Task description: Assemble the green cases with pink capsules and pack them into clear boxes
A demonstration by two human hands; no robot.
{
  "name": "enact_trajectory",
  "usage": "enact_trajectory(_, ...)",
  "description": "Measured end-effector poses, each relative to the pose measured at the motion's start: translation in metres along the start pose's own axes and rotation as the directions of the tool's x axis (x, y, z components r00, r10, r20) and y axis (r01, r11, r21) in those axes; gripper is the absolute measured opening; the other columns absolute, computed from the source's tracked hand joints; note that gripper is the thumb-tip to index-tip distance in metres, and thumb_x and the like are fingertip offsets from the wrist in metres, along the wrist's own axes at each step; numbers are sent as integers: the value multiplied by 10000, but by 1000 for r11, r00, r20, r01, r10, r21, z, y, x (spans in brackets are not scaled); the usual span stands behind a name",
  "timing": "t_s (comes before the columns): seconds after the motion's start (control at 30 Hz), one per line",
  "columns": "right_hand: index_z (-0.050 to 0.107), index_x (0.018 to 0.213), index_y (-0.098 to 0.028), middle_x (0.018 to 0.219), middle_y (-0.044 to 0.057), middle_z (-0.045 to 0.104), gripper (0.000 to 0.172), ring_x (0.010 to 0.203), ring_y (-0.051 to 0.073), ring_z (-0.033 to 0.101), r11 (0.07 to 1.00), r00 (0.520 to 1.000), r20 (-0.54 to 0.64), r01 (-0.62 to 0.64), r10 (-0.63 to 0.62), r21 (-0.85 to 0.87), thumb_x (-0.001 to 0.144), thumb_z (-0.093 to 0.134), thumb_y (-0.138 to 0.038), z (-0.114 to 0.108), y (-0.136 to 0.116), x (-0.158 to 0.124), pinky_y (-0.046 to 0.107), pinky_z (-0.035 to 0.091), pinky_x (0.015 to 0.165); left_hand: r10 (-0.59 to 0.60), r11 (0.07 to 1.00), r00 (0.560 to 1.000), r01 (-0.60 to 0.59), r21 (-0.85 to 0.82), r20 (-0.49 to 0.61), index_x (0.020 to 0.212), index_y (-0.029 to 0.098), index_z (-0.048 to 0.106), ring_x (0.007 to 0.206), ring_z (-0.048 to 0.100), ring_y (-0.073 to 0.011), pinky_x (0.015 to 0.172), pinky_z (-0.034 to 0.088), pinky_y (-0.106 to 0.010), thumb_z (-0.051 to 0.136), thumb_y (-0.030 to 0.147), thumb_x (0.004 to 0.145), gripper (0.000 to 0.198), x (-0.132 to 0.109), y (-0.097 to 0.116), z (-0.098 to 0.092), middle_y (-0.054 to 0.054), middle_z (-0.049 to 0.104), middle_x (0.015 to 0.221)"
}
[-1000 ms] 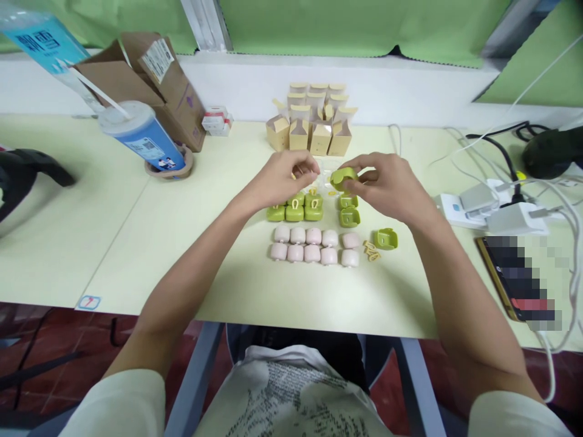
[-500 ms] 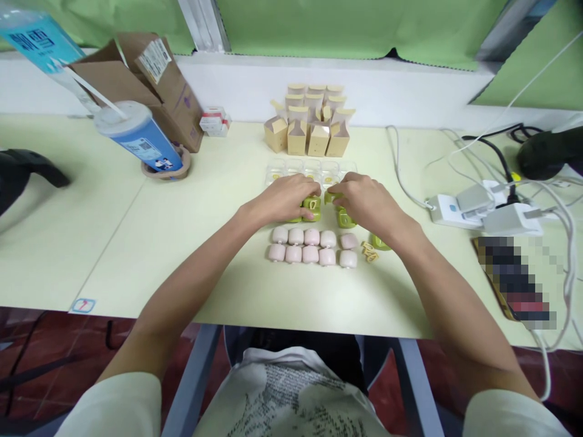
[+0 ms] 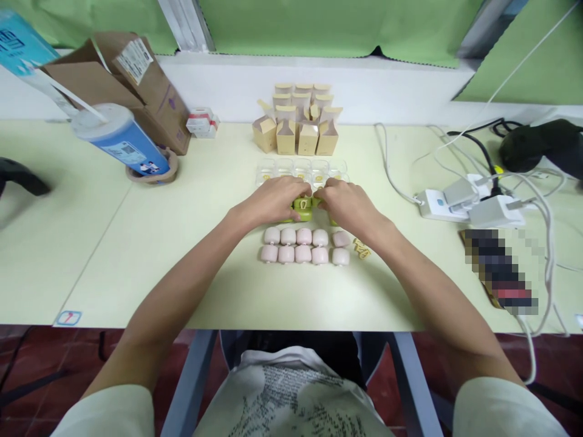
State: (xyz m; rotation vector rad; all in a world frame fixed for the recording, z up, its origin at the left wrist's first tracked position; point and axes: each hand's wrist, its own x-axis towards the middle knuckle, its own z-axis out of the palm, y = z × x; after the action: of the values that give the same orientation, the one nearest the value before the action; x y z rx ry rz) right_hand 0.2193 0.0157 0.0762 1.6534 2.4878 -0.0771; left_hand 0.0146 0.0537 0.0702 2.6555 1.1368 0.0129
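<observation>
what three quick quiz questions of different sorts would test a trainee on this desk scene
1. True or false: both hands, the left hand and the right hand, rest on the small green plastic cases.
2. How many rows do the pale pink rounded plastic cases form?
3. Multiple choice: the small tan cardboard boxes stand (a) nearer the person than the green cases, (b) beyond the clear plastic tray, (c) on the white power strip.

Key: 1 true; 2 two; 3 b.
</observation>
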Motion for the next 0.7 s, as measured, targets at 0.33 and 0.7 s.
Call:
enact_trajectory(0.33, 711, 1411, -151, 1282, 202, 755, 394, 1041, 337, 764, 999, 1000, -15, -27, 27, 35, 1101, 475, -98, 1, 1, 1, 385, 392, 728, 6, 1000, 1000, -6, -1, 2, 1267, 193, 724, 1240, 721, -339, 833, 464, -374, 832, 271, 891, 399, -1, -1, 0, -94, 792, 1332)
enact_trajectory(0.7, 725, 1347, -160, 1263, 190, 758, 376, 1044, 342, 755, 998, 999, -40, -21, 23, 52, 1079, 479, -66, 1, 5, 0, 390, 389, 725, 15, 1000, 1000, -15, 13, -9, 1262, 201, 723, 1233, 719, -341, 837, 477, -379, 801, 270, 893, 383, 0, 0, 1, -97, 788, 1324)
